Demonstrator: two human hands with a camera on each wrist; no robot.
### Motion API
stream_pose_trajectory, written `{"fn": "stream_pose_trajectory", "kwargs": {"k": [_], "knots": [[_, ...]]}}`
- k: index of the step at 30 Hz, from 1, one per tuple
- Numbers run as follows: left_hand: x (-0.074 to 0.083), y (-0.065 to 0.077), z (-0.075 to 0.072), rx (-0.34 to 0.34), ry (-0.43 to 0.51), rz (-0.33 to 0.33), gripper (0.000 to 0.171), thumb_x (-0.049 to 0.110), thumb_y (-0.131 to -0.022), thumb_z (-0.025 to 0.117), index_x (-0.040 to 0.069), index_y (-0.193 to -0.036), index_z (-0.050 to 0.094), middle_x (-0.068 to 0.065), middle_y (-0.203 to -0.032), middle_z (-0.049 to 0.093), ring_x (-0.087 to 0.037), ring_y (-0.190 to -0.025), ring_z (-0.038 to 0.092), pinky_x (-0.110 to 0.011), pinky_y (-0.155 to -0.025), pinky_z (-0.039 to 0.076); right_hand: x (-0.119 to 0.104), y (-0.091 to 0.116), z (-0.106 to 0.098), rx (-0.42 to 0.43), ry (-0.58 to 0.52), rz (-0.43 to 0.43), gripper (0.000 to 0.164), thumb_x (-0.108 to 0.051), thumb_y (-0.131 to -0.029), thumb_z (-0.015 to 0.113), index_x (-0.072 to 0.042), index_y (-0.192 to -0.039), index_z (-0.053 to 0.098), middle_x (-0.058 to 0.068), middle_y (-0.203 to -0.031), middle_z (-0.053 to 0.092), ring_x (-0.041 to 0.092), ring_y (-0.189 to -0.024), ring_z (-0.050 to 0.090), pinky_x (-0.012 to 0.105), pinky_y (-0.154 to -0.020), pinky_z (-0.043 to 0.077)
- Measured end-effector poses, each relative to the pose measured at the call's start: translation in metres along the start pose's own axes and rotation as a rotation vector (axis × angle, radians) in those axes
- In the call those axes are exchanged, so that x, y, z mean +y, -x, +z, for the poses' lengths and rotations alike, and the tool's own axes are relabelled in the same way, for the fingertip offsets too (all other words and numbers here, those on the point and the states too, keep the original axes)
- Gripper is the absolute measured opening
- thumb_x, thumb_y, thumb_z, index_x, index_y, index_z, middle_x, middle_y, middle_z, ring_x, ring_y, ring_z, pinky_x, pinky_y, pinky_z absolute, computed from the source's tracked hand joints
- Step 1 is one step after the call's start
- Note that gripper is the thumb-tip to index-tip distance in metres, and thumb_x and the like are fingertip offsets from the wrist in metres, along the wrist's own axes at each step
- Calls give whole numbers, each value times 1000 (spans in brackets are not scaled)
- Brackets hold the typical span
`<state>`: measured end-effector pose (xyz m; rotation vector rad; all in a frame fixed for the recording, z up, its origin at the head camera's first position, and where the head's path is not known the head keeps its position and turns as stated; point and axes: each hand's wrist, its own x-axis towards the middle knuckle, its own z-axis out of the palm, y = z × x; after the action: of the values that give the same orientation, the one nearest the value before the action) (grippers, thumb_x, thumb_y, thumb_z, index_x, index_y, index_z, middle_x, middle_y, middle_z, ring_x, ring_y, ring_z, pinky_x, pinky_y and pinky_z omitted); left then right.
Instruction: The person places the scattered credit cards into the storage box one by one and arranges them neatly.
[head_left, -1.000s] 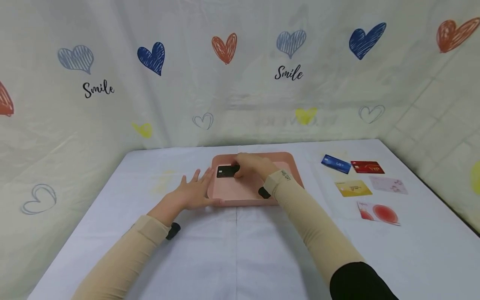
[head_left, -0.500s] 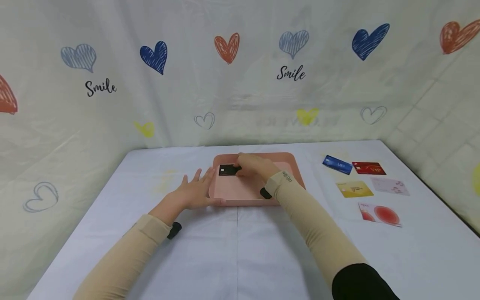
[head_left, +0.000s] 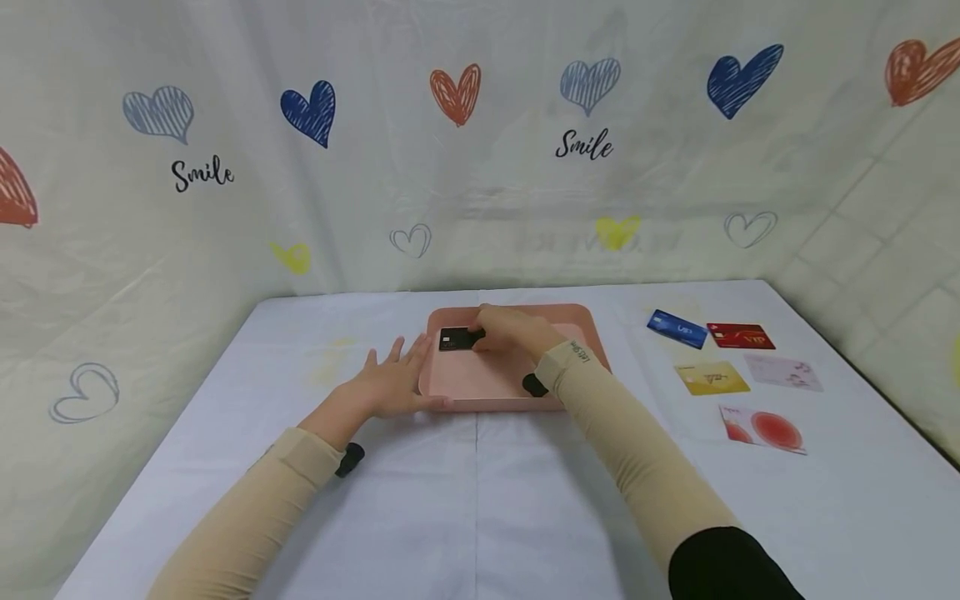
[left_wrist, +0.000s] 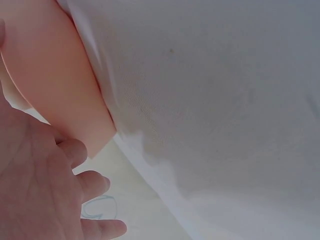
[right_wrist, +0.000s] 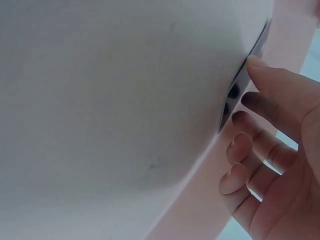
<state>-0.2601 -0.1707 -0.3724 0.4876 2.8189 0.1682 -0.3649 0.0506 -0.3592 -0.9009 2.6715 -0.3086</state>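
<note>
A black card (head_left: 453, 339) with a chip lies inside a pink tray (head_left: 480, 382), near its far left corner. My right hand (head_left: 514, 331) reaches over the tray and pinches the card's right end. In the right wrist view, the thumb and the first fingertips meet the dark card (right_wrist: 240, 82), while the other fingers are bent beside it. My left hand (head_left: 387, 389) rests against the tray's left side with fingers spread and the thumb along the front rim. The left wrist view has the left palm (left_wrist: 37, 175) beside the tray's outer wall (left_wrist: 60, 75).
To the right on the white-covered table (head_left: 420, 517) lie a blue card (head_left: 677, 328), a red card (head_left: 741, 336), a gold card (head_left: 712, 378), a pale pink card (head_left: 783, 372) and a white card with red circles (head_left: 763, 429). A heart-printed curtain (head_left: 510, 183) hangs behind.
The whole head view has shifted slightly. Between the earliest frame and now, the right hand and black card move marginally toward the tray's far edge. The left hand keeps its place.
</note>
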Motion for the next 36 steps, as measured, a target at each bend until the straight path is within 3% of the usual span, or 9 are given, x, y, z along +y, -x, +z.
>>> {"fn": "stream_pose_trajectory", "kwargs": {"k": [4, 11, 15, 27, 36], "knots": [[-1, 0, 0, 2, 1, 2, 113, 75, -92, 53, 6, -165, 1, -11, -172, 6, -44, -155, 4, -73, -115, 6, 1, 1, -6, -1, 20, -48, 30, -19, -102, 67, -4, -128, 71, 15, -127, 59, 24, -104, 56, 38, -93, 47], [-1, 1, -1, 12, -4, -1, 114, 76, -91, 54, 6, -165, 1, -11, -171, 7, -43, -155, 4, -73, -115, 6, 3, 8, -16, -21, 8, -55, 43, -21, -103, 65, -1, -141, 61, 19, -136, 59, 32, -125, 57, 42, -104, 46], [0, 1, -1, 5, 19, -1, 113, 74, -92, 55, 5, -165, 2, -12, -171, 7, -44, -154, 4, -73, -115, 6, 7, 21, -22, -18, 21, -102, 43, -18, -104, 64, 0, -143, 58, 20, -135, 59, 33, -126, 56, 44, -105, 45], [1, 4, -2, 14, 22, -1, 114, 75, -92, 54, 5, -165, 1, -13, -171, 9, -44, -155, 3, -73, -115, 5, 17, 57, -35, 102, 26, -199, 35, -14, -104, 62, -7, -139, 65, 8, -117, 68, 22, -99, 64, 39, -88, 52], [1, 3, 0, 21, 8, 16, 112, 72, -93, 55, 5, -165, 2, -13, -171, 10, -43, -155, 4, -73, -115, 6, 34, 81, -34, 218, -8, -235, 31, -18, -102, 67, -9, -131, 71, 0, -109, 70, 17, -94, 64, 37, -84, 52]]}}
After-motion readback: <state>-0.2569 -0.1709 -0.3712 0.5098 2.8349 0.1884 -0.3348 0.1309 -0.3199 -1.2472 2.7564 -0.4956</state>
